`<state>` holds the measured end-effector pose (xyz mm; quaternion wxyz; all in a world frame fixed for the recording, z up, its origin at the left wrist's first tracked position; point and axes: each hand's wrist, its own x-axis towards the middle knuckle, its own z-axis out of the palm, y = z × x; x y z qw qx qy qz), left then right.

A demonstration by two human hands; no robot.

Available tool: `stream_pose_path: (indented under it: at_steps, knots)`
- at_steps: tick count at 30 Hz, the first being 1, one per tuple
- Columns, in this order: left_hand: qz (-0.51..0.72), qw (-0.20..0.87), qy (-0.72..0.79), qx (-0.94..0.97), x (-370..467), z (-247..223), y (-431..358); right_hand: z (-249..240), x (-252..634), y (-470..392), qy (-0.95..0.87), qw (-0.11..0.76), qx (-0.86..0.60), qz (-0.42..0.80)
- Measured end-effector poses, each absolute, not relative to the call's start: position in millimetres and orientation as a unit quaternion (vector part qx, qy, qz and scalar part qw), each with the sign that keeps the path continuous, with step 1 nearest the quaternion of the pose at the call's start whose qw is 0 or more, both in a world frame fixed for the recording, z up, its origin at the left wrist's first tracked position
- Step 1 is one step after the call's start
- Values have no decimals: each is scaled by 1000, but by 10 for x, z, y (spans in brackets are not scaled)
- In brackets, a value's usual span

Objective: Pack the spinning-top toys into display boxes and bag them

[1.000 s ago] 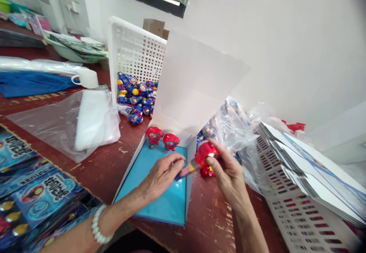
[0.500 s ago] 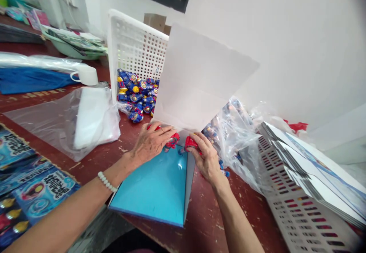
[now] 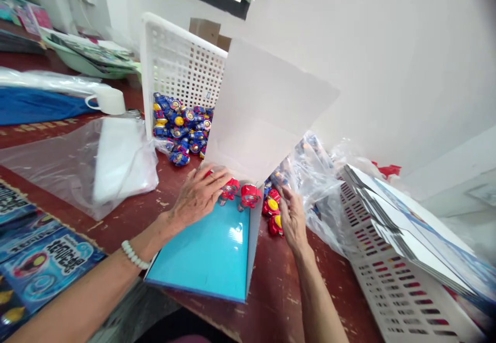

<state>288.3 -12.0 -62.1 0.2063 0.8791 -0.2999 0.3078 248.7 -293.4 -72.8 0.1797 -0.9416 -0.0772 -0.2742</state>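
My left hand [image 3: 202, 190] lies with outstretched fingers over red toys at the back of an open box with a bright blue inside [image 3: 203, 252]. Its fingers partly cover a red toy [image 3: 231, 188]. Beside it, another red toy [image 3: 250, 196] stands free at the box's back right corner. To the right of the box, my right hand [image 3: 293, 221] has its fingers apart and reaches toward blue-grey toys [image 3: 279, 178] at the clear plastic bag [image 3: 315, 177]. Two red toys with yellow centres [image 3: 273, 207] lie close to that hand. A white flap [image 3: 267, 110] rises behind the box.
Blue toys [image 3: 180, 131] fill the bottom of a white basket [image 3: 186, 69] at the back left. Clear bags [image 3: 120, 165] and a white mug [image 3: 111, 101] lie left. Printed cards [image 3: 50, 263] are at front left. Flat printed boards [image 3: 418, 229] rest on a basket [image 3: 403, 286] at right.
My right hand has let go of a red toy in the box's back corner and moved right, outside the box. My left hand stays over the red toys. The view has shifted slightly.
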Motion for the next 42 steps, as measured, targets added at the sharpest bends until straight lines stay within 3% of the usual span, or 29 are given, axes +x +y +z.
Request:
stream_pose_path:
  at_steps: [7,12,15,17,19,22,25,27,29,32,37,42]
  knots:
    - [365,265,-274,849,2501,-621,-233,-1275,2116,-3284,0,105,-975,-198]
    - [331,358,-331,808,2197,-646,-388,-1122,2141,-3347,11,130,-972,-194]
    - [233,454,-347,787,2025,-652,-494,-779,1983,-3241,15,241,-948,-207]
    - [127,520,-343,771,1928,-612,-587,-489,1776,-3029,7,428,-888,-170]
    - [28,574,-340,745,1855,-540,-680,-223,1553,-2743,-47,545,-832,-89]
    - [-85,662,-321,672,1808,-429,-753,-9,1378,-2383,-153,567,-809,-25]
    - [-167,750,-256,587,1844,-369,-698,-73,1554,-2342,-172,565,-805,-49]
    - [-175,785,-208,557,1907,-356,-599,-242,1847,-2493,-121,517,-839,-118]
    - [-142,810,-170,543,1995,-351,-464,-473,2189,-2704,-59,360,-911,-193]
    - [-55,822,-126,552,2146,-335,-218,-843,2583,-2962,-34,269,-941,-204]
    - [101,743,-77,657,2321,-328,85,-1210,2715,-3094,-3,167,-966,-196]
    - [103,682,-117,714,2354,-487,39,-1229,2696,-3170,29,130,-976,-170]
